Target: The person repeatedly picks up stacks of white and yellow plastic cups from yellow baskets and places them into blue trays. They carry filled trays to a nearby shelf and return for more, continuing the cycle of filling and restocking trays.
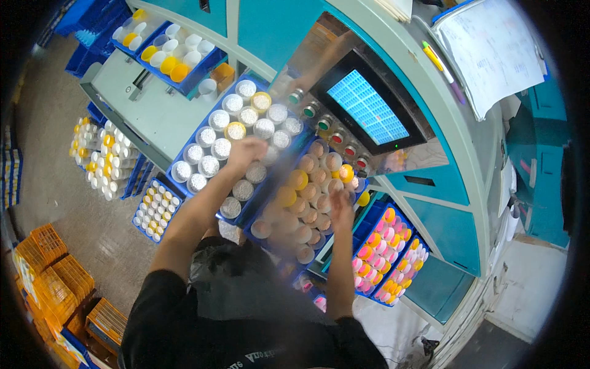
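In front of me a blue tray (195, 134) holds several white and yellow cups filled with white grains. My left hand (249, 152) reaches over these cups near the tray's right side; its fingers are blurred, and I cannot make out a hold on any cup. To the right, a second blue tray (252, 238) carries white and yellow cups (301, 208) with pinkish-orange contents, partly smeared. My right hand (342, 210) is at the right side of that tray, fingers stretched upward beside the cups, with nothing visible in them.
A machine panel with a lit screen (367, 106) and a row of push buttons (324, 123) stands beyond the trays. Trays of pink and yellow cups (384, 249) lie at the right. More cups (178, 52) are at the far left, and orange crates (72, 278) stand at the lower left.
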A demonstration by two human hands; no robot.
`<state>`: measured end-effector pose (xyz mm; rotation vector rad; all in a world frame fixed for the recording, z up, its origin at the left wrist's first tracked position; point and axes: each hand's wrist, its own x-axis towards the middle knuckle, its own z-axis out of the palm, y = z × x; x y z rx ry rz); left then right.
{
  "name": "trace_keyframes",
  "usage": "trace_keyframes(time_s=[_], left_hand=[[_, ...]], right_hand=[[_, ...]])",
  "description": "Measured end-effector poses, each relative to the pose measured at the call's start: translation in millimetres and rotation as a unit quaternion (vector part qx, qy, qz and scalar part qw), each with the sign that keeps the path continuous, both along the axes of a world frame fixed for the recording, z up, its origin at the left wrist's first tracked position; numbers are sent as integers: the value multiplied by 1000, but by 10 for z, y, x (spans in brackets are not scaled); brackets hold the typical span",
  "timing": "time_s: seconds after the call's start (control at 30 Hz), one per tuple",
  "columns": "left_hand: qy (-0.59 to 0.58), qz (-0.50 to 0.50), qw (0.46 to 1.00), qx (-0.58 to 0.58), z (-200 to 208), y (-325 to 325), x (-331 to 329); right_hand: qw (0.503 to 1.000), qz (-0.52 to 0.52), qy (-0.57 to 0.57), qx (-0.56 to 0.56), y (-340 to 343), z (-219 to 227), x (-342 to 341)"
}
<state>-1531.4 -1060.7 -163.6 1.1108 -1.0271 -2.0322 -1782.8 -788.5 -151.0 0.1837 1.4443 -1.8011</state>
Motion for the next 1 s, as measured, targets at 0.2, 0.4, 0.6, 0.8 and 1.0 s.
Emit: trace_keyframes(time_s=[0.2,0.4,0.6,0.8,1.0], left_hand=[[-248,0,962,-114,-341,-973,-1509],[-184,7,965,-185,80,-451,-1491],[-260,-236,871,-344,472,625,-129],[-539,-187,616,-543,624,537,1373],[-521,-291,671,-440,345,101,1486]], right_hand=[[981,117,75,139,888,401,723],[962,179,77,190,1042,550,1148],[886,406,193,116,351,737,1594],[902,400,151,60,-691,443,2167],[768,417,466,139,-1435,34,2673]])
